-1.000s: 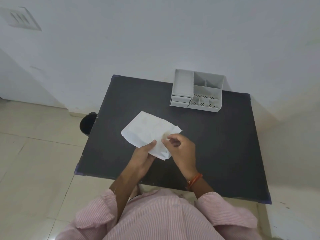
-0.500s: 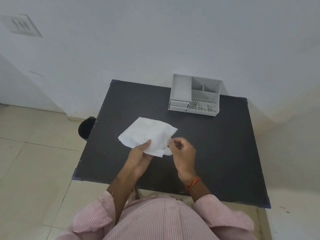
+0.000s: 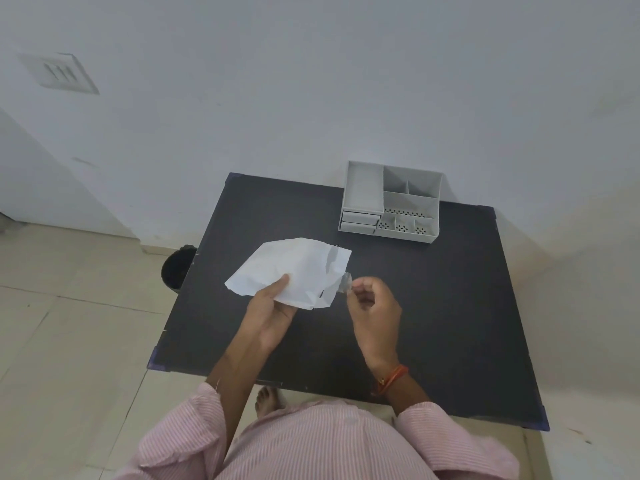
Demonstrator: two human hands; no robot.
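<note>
Two hands are engaged just above the near half of the table (image 3: 450, 323). The white packet (image 3: 294, 268) is gripped by the left hand (image 3: 273, 313): the thumb is laid across its upper face and the fingers are curled beneath its near edge. A small clear piece (image 3: 345, 284), protruding from the packet's edge on the side facing the right hand (image 3: 372, 306), is pinched between that hand's thumb and forefinger; the remaining fingers are loosely curled. What the clear piece is cannot be determined, nor whether the packet rests on the table or is carried just above it.

The following faults are judged possible:

1. Slippage. The clear piece is held by fingertip contact only. If it is drawn sharply away from the left hand, the pinch may be lost.
2. Tearing. The packet is creased and already torn near the pinch. A pull made at an angle could extend the tear and release any contents.
3. Loss of the packet. Only the near edge is held. A strong pull could drag it out of the left hand.

Beyond both hands, at the far edge of the table, a grey organiser (image 3: 391, 202) stands well apart. Outward of the left hand, a dark bin (image 3: 176, 268) is set beside the table; anything dropped on that side may be lost to it or to the floor.
</note>
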